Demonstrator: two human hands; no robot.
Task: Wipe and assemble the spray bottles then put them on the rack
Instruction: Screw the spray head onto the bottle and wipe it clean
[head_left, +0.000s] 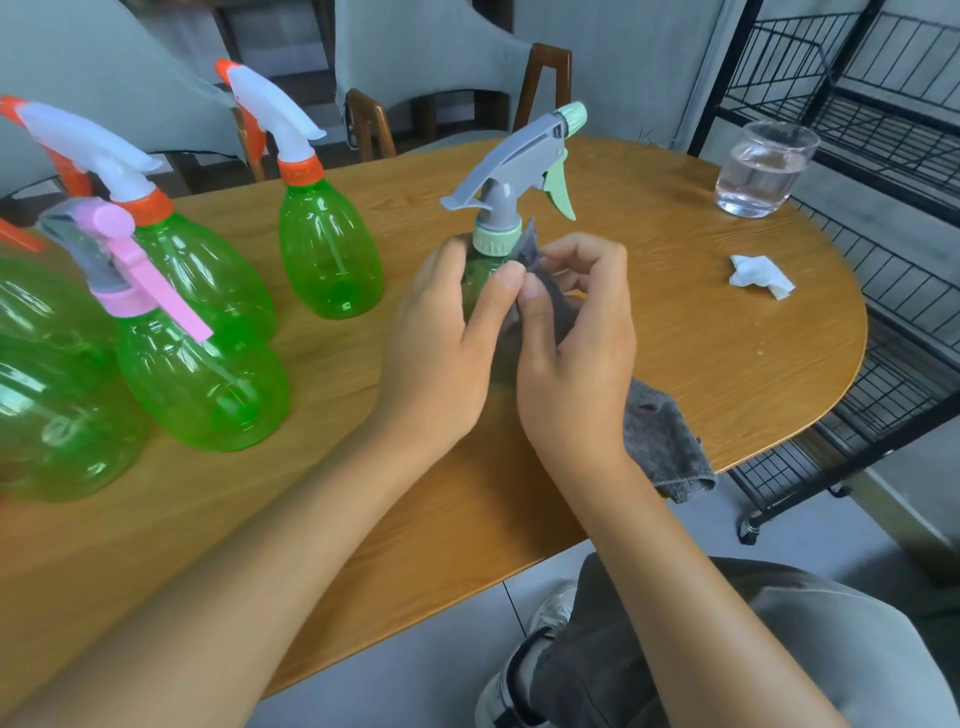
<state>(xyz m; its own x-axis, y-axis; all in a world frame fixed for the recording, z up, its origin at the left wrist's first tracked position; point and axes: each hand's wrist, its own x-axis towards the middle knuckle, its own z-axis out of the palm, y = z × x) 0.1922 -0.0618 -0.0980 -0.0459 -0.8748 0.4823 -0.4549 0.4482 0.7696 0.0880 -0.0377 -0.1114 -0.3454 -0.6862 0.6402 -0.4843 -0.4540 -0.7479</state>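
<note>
At the bottom of the frame two bare forearms reach up over the near edge of the wooden worktop (727, 332) and meet at its centre, where the wiping step is in hand. The left hand (441, 338) curls around the green body of the spray bottle (475, 275), which stands upright at mid-frame with its grey trigger head (511, 166) and pale green collar already seated on the neck. The right hand (574, 332) pinches a grey cloth (660, 441) between thumb and fingers against the bottle's right flank; the rest of the cloth trails down to the worktop edge at lower right. Since the head looks fitted, this bottle seems to need only its wipe finished. The next move, as I judge it, calls for the left hand to steady or turn the bottle while the cloth is drawn around the body, then a lift toward the black wire rack (857, 104) at the right and upper right of the frame. At left, four more green bottles wait: a pink-headed bottle (202, 374) nearest, and one cut off by the frame edge; behind them are two orange-and-white-headed bottles (327, 249), all apparently capped. Further right lie a crumpled white tissue (758, 275) and, near the far edge, a glass of water (758, 171). Whether those bottles are already wiped cannot be told.
</note>
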